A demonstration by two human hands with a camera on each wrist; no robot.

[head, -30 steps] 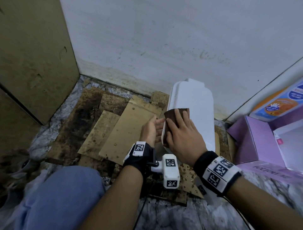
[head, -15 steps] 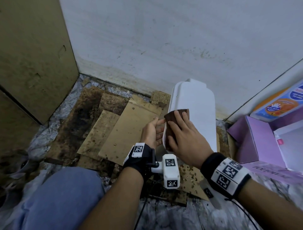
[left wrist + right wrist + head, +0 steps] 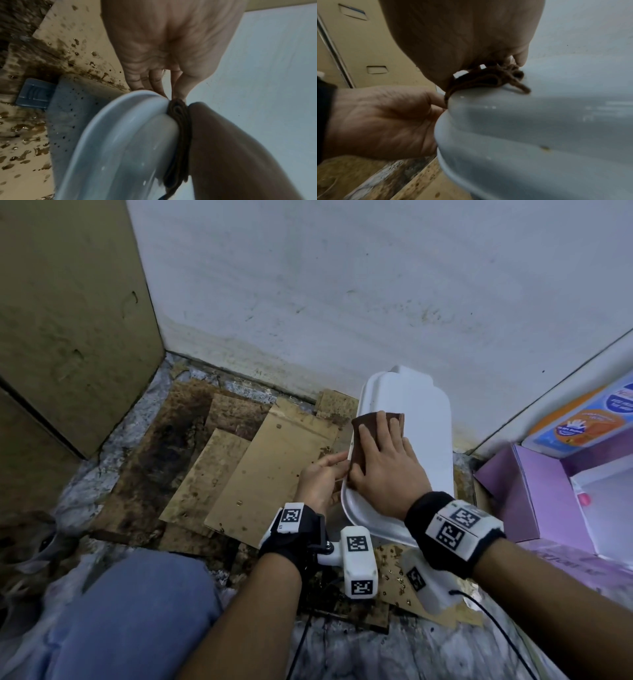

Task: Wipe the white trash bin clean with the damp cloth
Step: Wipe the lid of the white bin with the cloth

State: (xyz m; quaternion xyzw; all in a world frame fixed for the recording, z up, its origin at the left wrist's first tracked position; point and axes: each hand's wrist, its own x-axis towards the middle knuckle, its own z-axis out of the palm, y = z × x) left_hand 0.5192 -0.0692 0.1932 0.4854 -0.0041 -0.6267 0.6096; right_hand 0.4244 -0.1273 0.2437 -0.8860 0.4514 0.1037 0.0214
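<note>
The white trash bin point(image 3: 424, 419) stands by the wall and shows its closed lid from above. A folded brown cloth point(image 3: 368, 426) lies over the lid's left edge. My right hand point(image 3: 383, 467) presses flat on the cloth with straight fingers. My left hand point(image 3: 322, 477) rests against the bin's left side just under the rim, fingers fairly straight, thumb near the cloth. In the left wrist view the cloth point(image 3: 180, 128) is squeezed between the lid point(image 3: 120, 142) and my right palm. The right wrist view shows the cloth point(image 3: 488, 78) bunched on the lid's edge point(image 3: 539, 128) beside my left hand point(image 3: 382, 121).
Stained cardboard sheets point(image 3: 274, 460) cover the floor left of the bin. A tan cabinet point(image 3: 68, 320) stands at the left and a white wall point(image 3: 342, 285) behind. Purple boxes point(image 3: 534, 491) sit close on the right. My knee in blue jeans point(image 3: 130, 611) is at the lower left.
My right hand has slid the cloth slightly farther along the lid's left edge. The left hand has stayed at the bin's side.
</note>
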